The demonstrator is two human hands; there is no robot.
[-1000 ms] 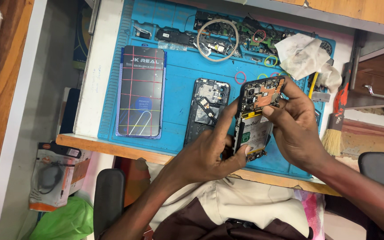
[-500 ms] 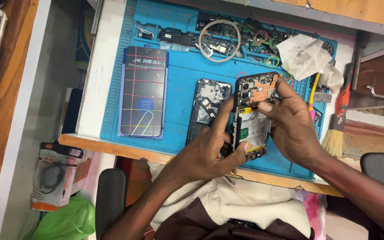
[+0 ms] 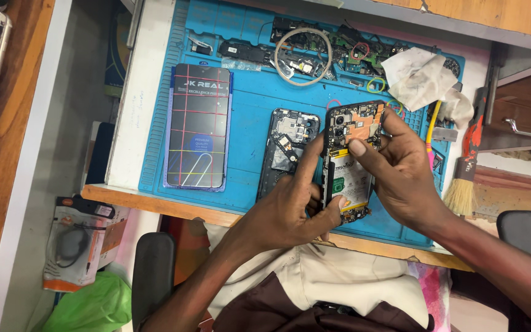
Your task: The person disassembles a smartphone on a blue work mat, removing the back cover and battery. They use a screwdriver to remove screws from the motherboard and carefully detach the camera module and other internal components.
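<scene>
Two hands: both of the person's bare hands gripped one opened smartphone (image 3: 350,161), lifted just above the near part of a blue repair mat (image 3: 253,117).
Left hand: the left hand (image 3: 290,209) cupped the phone's lower left edge, its forefinger stretched up along the left side and its thumb wrapped under the bottom corner.
Right hand: the right hand (image 3: 401,172) clasped the right edge, its thumb pressed across the phone's middle and its fingers curled over the upper right corner.
Key relation: the phone lay between the two hands, its long axis running away from the person and leaning slightly right at the far end. Neither hand was nearer; each touched it.
Phone's look: its back cover was off, the insides facing the camera. A dark frame showed camera lenses and a copper-coloured shield at the far end, a pale battery with green and yellow marks in the middle, and a small board at the near end.
Beside it: a second opened phone body (image 3: 287,150), dark and battery-less, rested flat on the mat just left of the held one.
Further left: a boxed replacement screen (image 3: 196,126) with a red grid on its front.
Far edge of mat: loose parts, a coiled ring of cable (image 3: 304,55), and crumpled white tissue (image 3: 422,77).
Right of mat: a small brush (image 3: 465,172) with a red handle.
</scene>
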